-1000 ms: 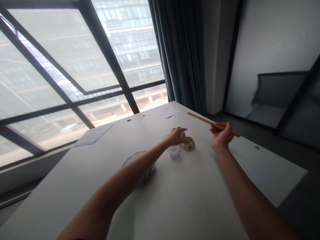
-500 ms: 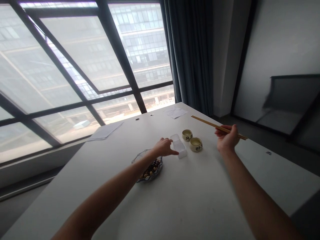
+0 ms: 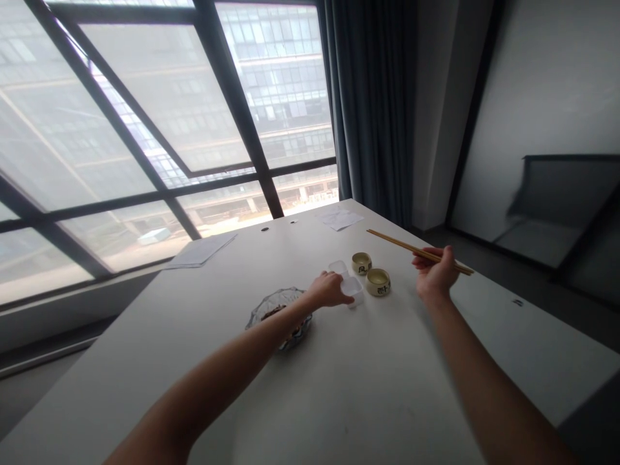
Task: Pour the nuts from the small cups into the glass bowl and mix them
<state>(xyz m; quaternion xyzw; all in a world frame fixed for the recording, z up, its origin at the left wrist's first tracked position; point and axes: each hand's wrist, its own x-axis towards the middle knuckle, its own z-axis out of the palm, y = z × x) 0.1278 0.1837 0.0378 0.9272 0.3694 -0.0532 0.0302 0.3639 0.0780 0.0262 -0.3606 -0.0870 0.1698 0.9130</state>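
Left hand (image 3: 328, 290): grip closed on the clear plastic box (image 3: 352, 289), which sits on the counter (image 3: 368, 374)
Right hand (image 3: 434, 272): grip clamped on chopsticks (image 3: 402, 243), above the counter
Cups (image 3: 378, 281): just right of the box

The left forearm covers part of the glass dish (image 3: 271, 309); its contents are too dim to identify. The markings on both cups (image 3: 378, 282) are unreadable.
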